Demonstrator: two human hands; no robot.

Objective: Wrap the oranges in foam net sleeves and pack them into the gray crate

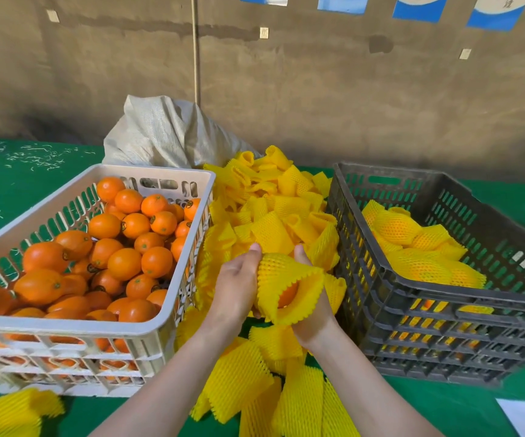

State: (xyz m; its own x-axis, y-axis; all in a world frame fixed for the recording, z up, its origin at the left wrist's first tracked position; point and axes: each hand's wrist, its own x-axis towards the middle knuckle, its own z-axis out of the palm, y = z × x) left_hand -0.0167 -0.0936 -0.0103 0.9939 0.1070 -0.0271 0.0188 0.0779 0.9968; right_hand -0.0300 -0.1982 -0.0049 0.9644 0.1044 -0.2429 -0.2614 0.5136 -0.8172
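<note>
Left hand (239,288) and right hand (316,321), fingers curled round foam net sleeve (286,275) over orange (288,295), loose oranges (157,261), stickers (124,226) illegible

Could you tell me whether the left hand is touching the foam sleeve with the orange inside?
Touching. The head view shows the left hand gripping the side of the foam sleeve, with no gap between them.

The left forearm (166,383) and right forearm (360,383) are bare as far as they show. The left hand (236,288) and right hand (313,321) are bare as well, with slim wrists.
</note>
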